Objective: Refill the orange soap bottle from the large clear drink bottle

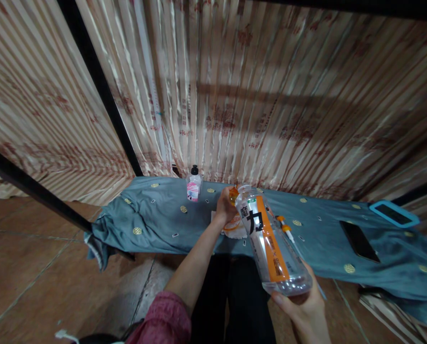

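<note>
My right hand [304, 306] grips a large clear plastic bottle [265, 239] with an orange and silver label near its base. The bottle is tilted, its uncapped mouth pointing up and left, close to my left hand [225, 205]. My left fingers are closed around a small amber-orange object [234, 195]; its lower part is hidden, so I cannot tell its kind. Below that hand lies a white piece with orange marks [235, 228], partly covered by the bottle. An orange and white pump head [285, 227] rests on the cloth just right of the bottle.
A teal patterned cloth [163, 224] covers the low bench. Toward its back stands a clear bottle with a black cap [193, 186]. At the right lie a black phone [358, 241] and a blue-framed object [394, 213]. Dark poles [102, 91] and a striped curtain [235, 95] rise behind.
</note>
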`<control>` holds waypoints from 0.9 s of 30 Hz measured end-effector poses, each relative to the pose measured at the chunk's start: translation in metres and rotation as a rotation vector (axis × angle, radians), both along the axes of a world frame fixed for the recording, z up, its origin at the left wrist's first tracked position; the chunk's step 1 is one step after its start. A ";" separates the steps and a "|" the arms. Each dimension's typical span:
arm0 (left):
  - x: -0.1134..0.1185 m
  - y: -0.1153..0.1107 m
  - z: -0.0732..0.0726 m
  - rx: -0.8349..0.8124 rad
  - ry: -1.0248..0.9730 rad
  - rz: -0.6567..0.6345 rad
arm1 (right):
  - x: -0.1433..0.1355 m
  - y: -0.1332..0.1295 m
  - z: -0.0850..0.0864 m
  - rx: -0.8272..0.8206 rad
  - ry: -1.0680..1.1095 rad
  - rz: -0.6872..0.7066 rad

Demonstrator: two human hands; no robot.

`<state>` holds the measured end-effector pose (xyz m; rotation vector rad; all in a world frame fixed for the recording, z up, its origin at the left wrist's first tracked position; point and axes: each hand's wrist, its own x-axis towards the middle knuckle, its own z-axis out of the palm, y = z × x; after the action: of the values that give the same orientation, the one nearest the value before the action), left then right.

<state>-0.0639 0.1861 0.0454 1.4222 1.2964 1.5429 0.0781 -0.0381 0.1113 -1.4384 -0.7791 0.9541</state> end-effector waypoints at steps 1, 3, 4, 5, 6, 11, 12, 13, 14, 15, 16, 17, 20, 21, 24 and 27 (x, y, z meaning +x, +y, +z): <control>0.000 0.000 0.000 0.001 0.000 0.001 | 0.000 0.000 0.000 -0.001 -0.002 0.001; 0.001 0.001 -0.001 0.004 -0.006 0.006 | 0.000 0.000 0.000 -0.001 -0.008 0.004; 0.001 0.002 -0.001 0.005 -0.008 0.008 | 0.000 0.000 0.000 0.000 -0.008 0.004; 0.001 0.002 -0.002 0.005 -0.010 0.008 | 0.000 0.000 0.000 0.000 -0.007 0.007; 0.002 0.003 -0.003 0.005 -0.012 0.005 | 0.000 0.000 -0.001 -0.001 -0.009 0.010; 0.001 0.004 -0.006 0.015 -0.020 -0.001 | 0.001 0.000 -0.001 -0.003 -0.034 0.011; 0.001 0.004 -0.007 0.013 -0.014 -0.002 | 0.001 0.000 0.000 -0.004 -0.035 0.011; 0.001 0.004 -0.008 0.008 -0.007 -0.004 | 0.001 0.000 0.000 -0.008 -0.037 0.009; 0.001 0.004 -0.008 0.003 0.000 -0.006 | 0.000 0.000 0.001 -0.013 -0.039 0.007; 0.001 0.004 -0.008 0.000 0.005 -0.009 | 0.000 -0.001 0.002 -0.015 -0.043 0.006; 0.001 0.004 -0.008 -0.001 0.007 -0.010 | 0.000 -0.001 0.002 -0.012 -0.048 0.004; 0.001 0.004 -0.007 0.001 0.008 -0.008 | 0.000 -0.001 0.002 -0.010 -0.052 0.003; 0.001 0.002 -0.005 0.016 0.004 -0.002 | 0.001 -0.001 -0.001 -0.003 -0.041 0.009; 0.001 0.002 -0.004 0.020 0.003 -0.001 | 0.002 0.000 -0.002 0.000 -0.034 0.014; 0.000 0.000 0.000 0.017 0.002 0.003 | 0.003 0.000 -0.005 0.003 -0.007 0.023; 0.000 -0.001 0.003 -0.003 -0.017 0.005 | 0.002 0.000 -0.005 0.006 -0.005 0.015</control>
<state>-0.0636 0.1850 0.0482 1.4017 1.2924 1.5525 0.0801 -0.0381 0.1066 -1.4318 -0.7965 0.9589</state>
